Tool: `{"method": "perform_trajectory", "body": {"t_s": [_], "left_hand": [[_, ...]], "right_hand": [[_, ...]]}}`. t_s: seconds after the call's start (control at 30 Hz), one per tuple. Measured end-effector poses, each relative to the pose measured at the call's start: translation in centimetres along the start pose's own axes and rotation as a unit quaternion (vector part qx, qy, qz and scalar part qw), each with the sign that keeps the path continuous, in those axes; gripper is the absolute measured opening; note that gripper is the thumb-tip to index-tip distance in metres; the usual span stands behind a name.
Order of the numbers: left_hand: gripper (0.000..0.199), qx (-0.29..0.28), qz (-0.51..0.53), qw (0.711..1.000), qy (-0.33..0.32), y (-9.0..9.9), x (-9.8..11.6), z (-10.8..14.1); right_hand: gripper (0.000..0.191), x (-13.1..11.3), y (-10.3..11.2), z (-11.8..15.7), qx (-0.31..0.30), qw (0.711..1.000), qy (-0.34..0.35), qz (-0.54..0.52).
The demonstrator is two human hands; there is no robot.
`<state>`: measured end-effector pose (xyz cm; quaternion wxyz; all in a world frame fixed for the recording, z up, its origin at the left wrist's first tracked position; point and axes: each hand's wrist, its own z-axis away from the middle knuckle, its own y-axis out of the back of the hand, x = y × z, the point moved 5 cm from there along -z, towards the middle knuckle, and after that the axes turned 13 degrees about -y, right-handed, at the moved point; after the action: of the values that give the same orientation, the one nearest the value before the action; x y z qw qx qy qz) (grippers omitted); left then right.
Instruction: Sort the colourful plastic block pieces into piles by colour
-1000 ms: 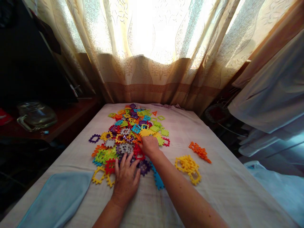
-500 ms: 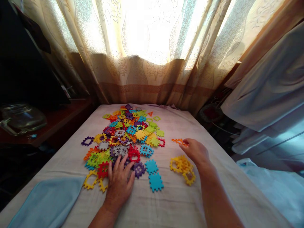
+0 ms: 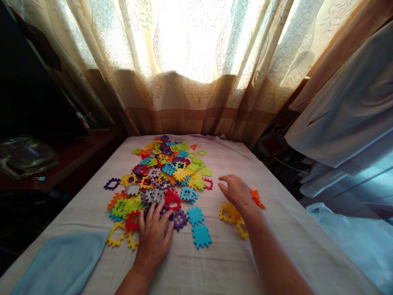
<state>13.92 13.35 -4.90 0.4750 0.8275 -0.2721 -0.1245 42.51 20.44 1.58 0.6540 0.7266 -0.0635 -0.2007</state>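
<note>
My left hand (image 3: 155, 234) lies with fingers spread at the near edge of a heap of colourful notched plastic tiles (image 3: 159, 168). Its fingertips rest near grey window tiles (image 3: 153, 195), between a red tile (image 3: 133, 220) and a purple window tile (image 3: 179, 220). My right hand (image 3: 236, 190) hovers above the cloth to the right of the heap, thumb and fingers apart, with nothing in it. Beneath its wrist lie yellow frame tiles (image 3: 226, 213), partly hidden. An orange piece (image 3: 257, 198) lies just right of the wrist, partly covered. Two joined blue square tiles (image 3: 202, 235) lie between my hands.
A folded light-blue cloth (image 3: 61, 262) lies at the near left. The table has a pale cloth (image 3: 221, 266). On a brown side table stands a glass jug (image 3: 27, 157). A patterned curtain (image 3: 184, 102) hangs behind, with clothes (image 3: 340, 110) at right.
My right hand has let go of the orange piece, which now lies right of the yellow frames. The hand has moved left, towards the heap. My left hand has stayed in place.
</note>
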Motion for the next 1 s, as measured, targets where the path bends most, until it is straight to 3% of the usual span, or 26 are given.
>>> {"method": "perform_trajectory", "body": {"t_s": [0.17, 0.27, 0.37, 0.5, 0.63, 0.73, 0.87, 1.0], "left_hand": [[0.032, 0.0, -0.006, 1.0, -0.003, 0.0, 0.1, 0.0], [0.032, 0.001, -0.003, 1.0, -0.008, -0.1, 0.0, 0.2], [0.033, -0.001, 0.001, 1.0, -0.009, -0.1, -0.1, 0.2], [0.033, -0.001, 0.0, 1.0, -0.007, -0.1, -0.2, 0.2], [0.033, 0.004, 0.005, 1.0, -0.004, -0.1, -0.1, 0.2], [0.033, 0.007, 0.01, 1.0, 0.0, 0.0, -0.1, 0.1], [0.033, 0.001, 0.01, 1.0, -0.003, -0.2, -0.2, 0.2], [0.035, -0.005, 0.01, 1.0, -0.008, -0.5, -0.4, 0.3]], "right_hand": [[0.027, -10.2, -2.4, 1.5, -0.042, 0.989, 0.141, -0.022], [0.026, -14.2, -3.5, 2.3, -0.03, 0.982, 0.187, -0.003], [0.025, -16.2, -4.3, 2.3, -0.025, 0.98, 0.197, 0.025], [0.028, -16.5, -4.4, 2.0, -0.019, 0.98, 0.195, 0.037], [0.027, -14.7, -2.8, 2.4, 0.011, 0.985, 0.167, -0.039], [0.021, -11.6, -1.3, 2.6, 0.019, 0.981, 0.141, -0.135], [0.018, -4.2, 0.2, 1.5, 0.049, 0.982, 0.048, -0.178], [0.021, 4.5, 0.9, 0.3, 0.083, 0.983, -0.103, -0.124]]}}
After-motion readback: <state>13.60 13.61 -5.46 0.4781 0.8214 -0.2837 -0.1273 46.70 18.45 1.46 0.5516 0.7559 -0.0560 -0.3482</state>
